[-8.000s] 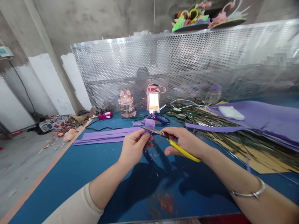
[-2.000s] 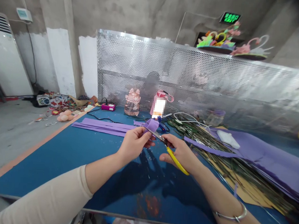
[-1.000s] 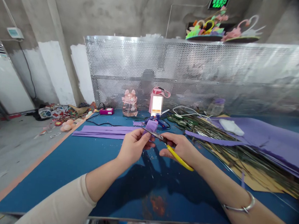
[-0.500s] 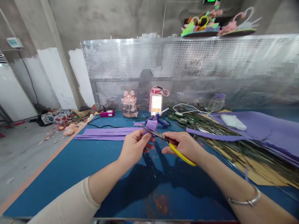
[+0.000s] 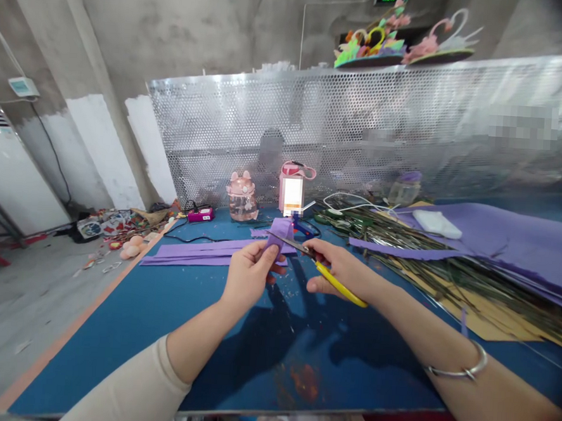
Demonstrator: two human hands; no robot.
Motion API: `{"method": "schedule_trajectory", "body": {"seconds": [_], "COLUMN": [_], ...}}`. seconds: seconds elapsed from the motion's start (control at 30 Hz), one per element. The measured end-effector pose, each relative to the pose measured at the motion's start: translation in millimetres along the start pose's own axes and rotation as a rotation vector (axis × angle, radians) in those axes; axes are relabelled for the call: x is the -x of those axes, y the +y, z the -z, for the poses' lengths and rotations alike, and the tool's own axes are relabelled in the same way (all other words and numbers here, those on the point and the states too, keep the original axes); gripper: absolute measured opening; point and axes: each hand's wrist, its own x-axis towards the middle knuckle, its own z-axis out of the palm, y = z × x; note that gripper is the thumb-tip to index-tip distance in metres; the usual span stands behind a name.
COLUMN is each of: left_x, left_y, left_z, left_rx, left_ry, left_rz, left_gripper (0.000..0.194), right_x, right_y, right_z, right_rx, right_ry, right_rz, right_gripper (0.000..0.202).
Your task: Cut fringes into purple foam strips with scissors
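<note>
Between the thumb and fingers of my left hand [image 5: 251, 272] is a small purple strip [image 5: 281, 228], its upper end sticking up above the fingertips. My right hand [image 5: 341, 268] grips scissors [image 5: 338, 285] with yellow handles. Their blades point left and lie across the purple strip, just above my left thumb. Whether the blades have cut into it I cannot tell. Behind my left hand, several long purple strips [image 5: 187, 253] lie on the blue table [image 5: 159, 330]. A blue glue gun [image 5: 303, 228] rests beyond the held strip, partly hidden.
A clear pink-lidded jar [image 5: 242, 198], a pink bottle [image 5: 286, 185] and a magenta power box [image 5: 200, 214] stand at the back. To the right lie dark green stems [image 5: 403, 243], a purple sheet [image 5: 513, 231] and a white packet [image 5: 437, 224]. A perforated metal panel [image 5: 229, 125] closes off the back.
Both hands have shifted slightly left in view, and the purple strip stands a little higher. The blades still cross it. The camera view has moved a little.
</note>
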Motion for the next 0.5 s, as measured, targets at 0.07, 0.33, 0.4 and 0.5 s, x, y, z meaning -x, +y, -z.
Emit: {"method": "schedule_trajectory", "body": {"seconds": [0.07,0.33,0.4,0.5], "left_x": [0.5,1.2,1.3,1.6], "left_y": [0.2,-2.0,-2.7,-3.1], "left_z": [0.3,-1.2,-1.3,-1.3], "left_rx": [-0.004,-0.012,-0.010,-0.010], "left_ry": [0.009,-0.019,-0.027,-0.025], "left_rz": [-0.005,0.022,0.022,0.020], "left_gripper": [0.028,0.028,0.028,0.028], "right_x": [0.4,-0.4,-0.1,0.7], "right_y": [-2.1,-4.3,-4.1,-3.5], "right_z": [0.4,0.1,0.6,0.9], "right_rx": [0.030,0.040,0.033,0.029], "right_ry": [-0.012,0.016,0.015,0.018], "right_rz": [0.028,0.058,0.055,0.053], "right_gripper": [0.061,0.062,0.063,0.064]}}
